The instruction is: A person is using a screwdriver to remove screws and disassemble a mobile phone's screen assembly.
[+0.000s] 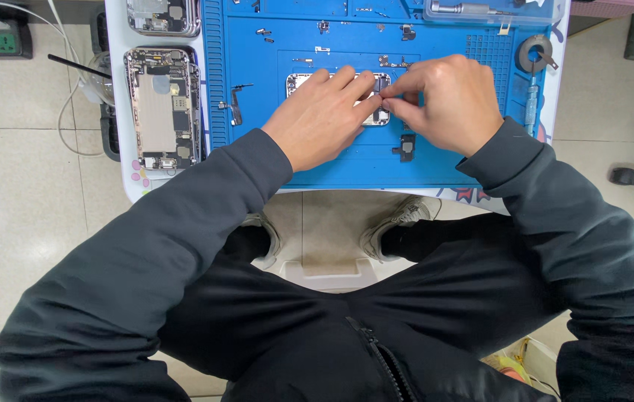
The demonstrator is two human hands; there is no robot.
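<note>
Nearest the camera, dark soft sleeves and dark trousers fill the lower picture, with pale floor tiles showing on both sides and a gap between the knees where grey shoes rest. The white table's (125, 179) near edge runs just past the knees, and the blue mat (332, 167) on it ends close to that edge, leaving a bare strip of matte rubber in front of the hands.

The left hand (319, 115) lies flat, fingers spread over the opened phone (378, 115), pressing it down on the mat's middle. The right hand (447, 100) meets it from the other side, thumb and forefinger pinched narrow together over the phone's right end; whether they grip a part cannot be told. The phone is a small silver-rimmed frame, mostly covered.

Just beside the right wrist lies a small black part (407, 147). Left of the mat, a second gutted phone shell (163, 108) lies face-open, metallic and cluttered. Further back are scattered screws, a ribbed mat border, and a grey tape roll (534, 53) near the right edge
</note>
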